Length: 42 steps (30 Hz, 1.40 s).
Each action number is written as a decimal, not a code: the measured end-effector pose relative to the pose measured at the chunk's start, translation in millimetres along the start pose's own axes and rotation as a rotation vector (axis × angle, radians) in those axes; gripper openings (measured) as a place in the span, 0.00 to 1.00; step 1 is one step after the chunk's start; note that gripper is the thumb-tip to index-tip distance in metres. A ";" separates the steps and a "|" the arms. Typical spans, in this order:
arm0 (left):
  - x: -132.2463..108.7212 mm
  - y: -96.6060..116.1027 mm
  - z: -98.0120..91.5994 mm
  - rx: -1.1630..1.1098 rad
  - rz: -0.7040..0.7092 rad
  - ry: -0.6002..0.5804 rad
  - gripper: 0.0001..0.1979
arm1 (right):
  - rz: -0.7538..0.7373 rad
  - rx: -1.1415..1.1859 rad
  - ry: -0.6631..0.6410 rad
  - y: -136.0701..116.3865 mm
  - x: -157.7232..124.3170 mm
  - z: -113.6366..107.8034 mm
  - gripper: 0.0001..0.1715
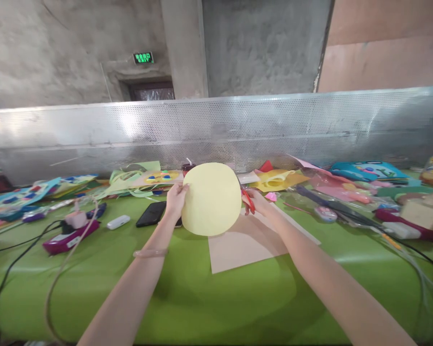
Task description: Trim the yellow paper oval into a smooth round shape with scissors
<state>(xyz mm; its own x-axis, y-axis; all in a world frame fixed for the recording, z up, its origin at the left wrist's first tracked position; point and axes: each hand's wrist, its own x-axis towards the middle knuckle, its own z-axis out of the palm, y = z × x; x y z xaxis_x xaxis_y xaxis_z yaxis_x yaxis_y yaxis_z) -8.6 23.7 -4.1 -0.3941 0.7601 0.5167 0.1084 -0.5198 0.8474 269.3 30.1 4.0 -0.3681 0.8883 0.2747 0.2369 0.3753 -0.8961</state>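
Note:
My left hand [176, 198] pinches the left edge of a pale yellow paper disc [211, 199], which is held up above the table and faces me. At the disc's right edge, my right hand [257, 202] is closed round the red handles of a pair of scissors [249, 201]. The blades are mostly hidden, so I cannot tell whether they touch the paper. Below the disc lies a pale pinkish sheet of paper [234, 252] on the green tabletop.
A black phone [150, 214], a white case [118, 222] and a purple power strip [70, 238] with cables lie left. Coloured paper scraps [279, 180] line the back, before a perforated metal panel [216, 125]. More cables and a second power strip [424, 230] lie right.

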 end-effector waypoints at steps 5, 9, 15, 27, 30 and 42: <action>-1.1 1.8 0.9 -0.011 0.004 0.001 0.14 | 0.007 0.001 -0.028 0.4 -0.8 -0.7 0.07; -1.5 2.6 1.4 -0.011 0.003 0.021 0.14 | -0.010 -0.022 -0.032 2.0 0.3 0.1 0.07; -2.2 4.4 1.4 -0.006 -0.021 0.039 0.14 | -0.018 -0.039 -0.016 2.0 0.1 1.3 0.08; -1.3 5.0 1.3 -0.039 -0.036 0.055 0.14 | -0.087 -0.062 -0.054 2.9 0.0 2.9 0.08; -1.9 6.4 1.9 -0.046 -0.039 0.057 0.13 | -0.067 -0.065 -0.060 0.6 -1.7 2.7 0.07; -1.5 4.9 1.6 -0.078 -0.032 0.072 0.13 | -0.020 -0.057 -0.058 -3.3 -3.7 4.0 0.05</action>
<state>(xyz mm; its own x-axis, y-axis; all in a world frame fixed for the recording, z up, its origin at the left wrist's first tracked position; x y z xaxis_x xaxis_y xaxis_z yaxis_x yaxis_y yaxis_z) -5.9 20.7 -0.5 -0.4609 0.7485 0.4768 0.0241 -0.5265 0.8498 266.3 24.5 4.6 -0.4246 0.8642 0.2700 0.2794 0.4087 -0.8688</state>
